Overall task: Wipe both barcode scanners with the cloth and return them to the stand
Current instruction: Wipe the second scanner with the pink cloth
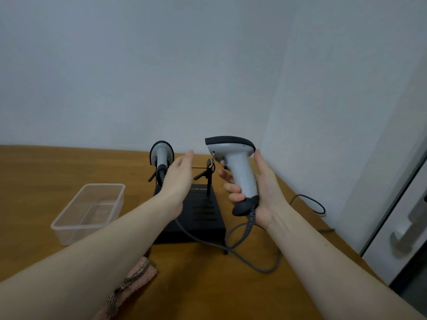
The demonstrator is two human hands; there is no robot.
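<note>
Nearest, the pinkish cloth (131,285) lies on the table (34,176), partly hidden under the left forearm. The right hand (258,190) grips a grey scanner (235,165) upright above the black stand (201,211). The left hand (178,179) hovers, fingers straight and together, covering part of the second scanner (161,155) docked behind.

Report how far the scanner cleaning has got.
One scanner sits in the stand; whether it has been wiped cannot be told. The right hand grips the second scanner above the table, beside the stand's free cradle. The left hand is open and empty. The cloth lies on the table. Left: seat this scanner.
</note>
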